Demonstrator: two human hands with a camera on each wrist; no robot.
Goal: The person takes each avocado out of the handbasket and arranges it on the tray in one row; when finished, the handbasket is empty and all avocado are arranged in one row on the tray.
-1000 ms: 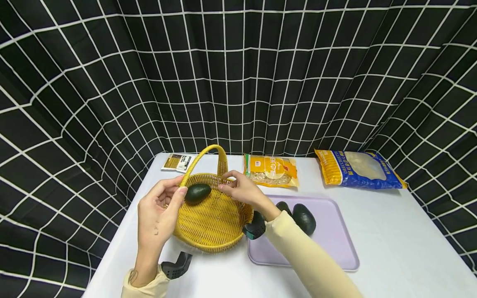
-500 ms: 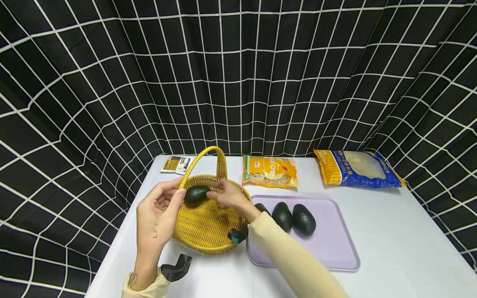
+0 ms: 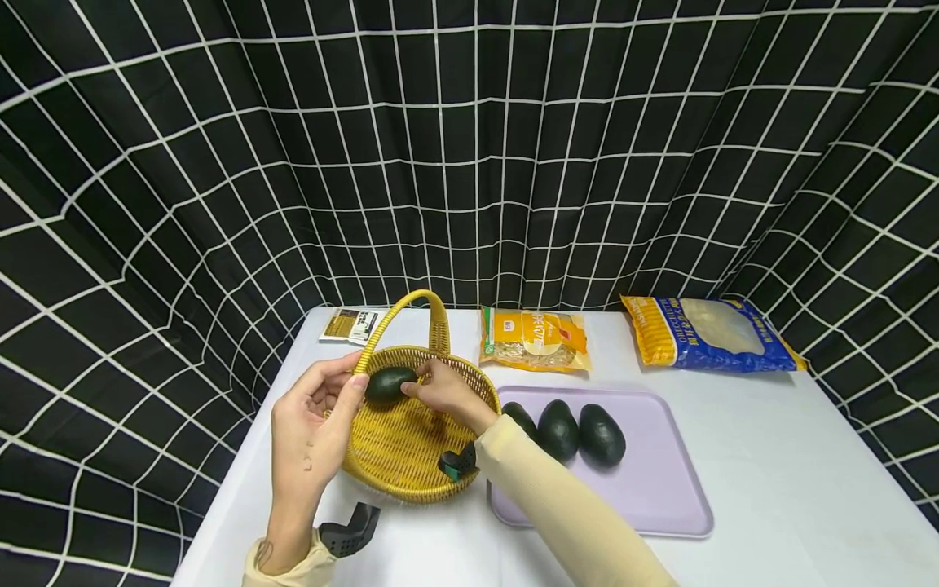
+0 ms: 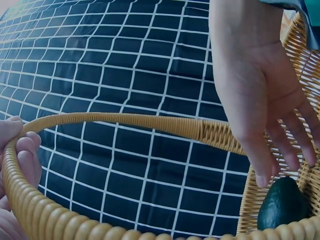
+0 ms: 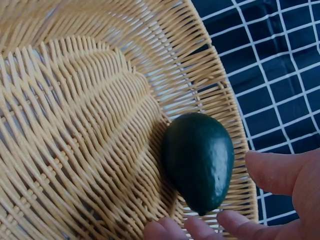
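Observation:
A yellow wicker basket (image 3: 407, 448) stands on the table, its arched handle (image 3: 403, 303) upright. My left hand (image 3: 311, 424) pinches the near-left side of that handle between thumb and fingers. Inside the basket, against the far-left wall, lies a dark green avocado (image 3: 390, 385). My right hand (image 3: 449, 390) reaches over the right rim, its fingers beside the avocado's narrow end. In the right wrist view the thumb (image 5: 275, 170) and fingers are spread apart near the avocado (image 5: 197, 160), not curled round it.
A lilac tray (image 3: 645, 497) to the right of the basket holds three avocados (image 3: 601, 434), one partly hidden by the right sleeve. Along the back lie a small packet (image 3: 348, 324), an orange bag of flakes (image 3: 534, 338) and a blue-and-yellow pasta bag (image 3: 715, 334).
My right hand has moved left and lower into the basket, up to the avocado. The sleeve now uncovers more of the avocados on the tray. My left hand keeps its hold on the handle.

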